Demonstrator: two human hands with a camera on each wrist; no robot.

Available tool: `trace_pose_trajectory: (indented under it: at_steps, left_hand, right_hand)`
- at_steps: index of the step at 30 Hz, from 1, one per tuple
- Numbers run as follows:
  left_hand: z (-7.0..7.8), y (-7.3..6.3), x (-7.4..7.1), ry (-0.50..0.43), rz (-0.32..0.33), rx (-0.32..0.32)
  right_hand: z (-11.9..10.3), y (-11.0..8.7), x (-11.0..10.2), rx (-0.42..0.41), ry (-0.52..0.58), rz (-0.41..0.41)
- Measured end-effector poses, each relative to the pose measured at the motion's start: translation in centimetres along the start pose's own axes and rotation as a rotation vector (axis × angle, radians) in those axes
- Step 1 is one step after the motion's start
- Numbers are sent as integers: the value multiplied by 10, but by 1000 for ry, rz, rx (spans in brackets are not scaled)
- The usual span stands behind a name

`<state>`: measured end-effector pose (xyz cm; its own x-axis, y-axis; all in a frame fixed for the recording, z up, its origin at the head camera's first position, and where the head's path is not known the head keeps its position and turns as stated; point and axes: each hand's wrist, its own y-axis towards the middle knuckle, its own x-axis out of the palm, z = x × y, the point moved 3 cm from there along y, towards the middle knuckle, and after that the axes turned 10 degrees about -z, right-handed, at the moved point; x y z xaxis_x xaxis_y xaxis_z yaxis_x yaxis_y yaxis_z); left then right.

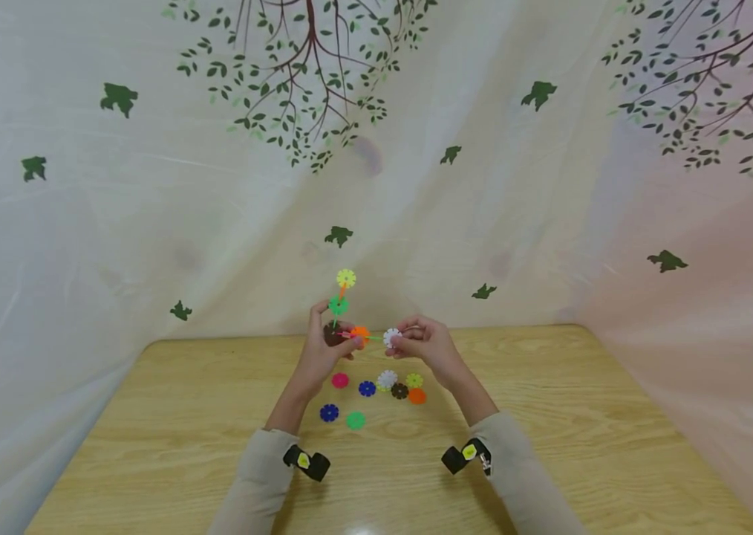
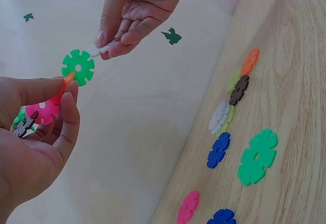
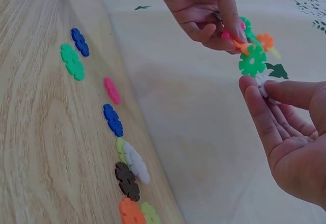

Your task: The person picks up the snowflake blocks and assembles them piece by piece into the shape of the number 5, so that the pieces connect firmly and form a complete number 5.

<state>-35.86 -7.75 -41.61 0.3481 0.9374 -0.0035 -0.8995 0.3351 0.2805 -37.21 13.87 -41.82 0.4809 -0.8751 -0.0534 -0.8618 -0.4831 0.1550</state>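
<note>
My left hand (image 1: 316, 358) pinches an orange notched plastic disc (image 1: 360, 334) in a linked chain of snowflake discs. Above that hand, the chain rises through a green disc (image 1: 338, 306) to a yellow disc (image 1: 346, 279). A brown disc (image 1: 332, 334) and a pink disc (image 2: 45, 112) sit close to the left fingers. Another green disc (image 2: 78, 68) sticks out from the orange one toward the right. Between thumb and fingers, my right hand (image 1: 435, 351) pinches a white disc (image 1: 391, 338). Its edge meets that green disc's rim; how deeply they interlock I cannot tell.
Loose discs lie on the wooden table (image 1: 203, 416) below the hands: pink (image 1: 340, 380), blue (image 1: 367, 388), green (image 1: 356, 420), white (image 1: 387, 379), brown (image 1: 399, 391), orange (image 1: 417, 396) and others. Behind the table hangs a pale curtain (image 1: 249, 223) with leaf prints.
</note>
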Motion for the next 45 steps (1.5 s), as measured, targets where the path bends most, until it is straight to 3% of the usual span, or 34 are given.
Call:
trace_pose_trajectory:
  at_steps: [23, 35, 45]
  left_hand:
    - [2, -1, -1, 21, -32, -30]
    - [4, -3, 1, 30, -39, 8]
    - [2, -3, 3, 23, -40, -25]
  right_hand:
    - [-2, -2, 1, 44, 12, -14]
    - [-1, -3, 0, 82, 59, -40]
    - [1, -3, 4, 0, 32, -35]
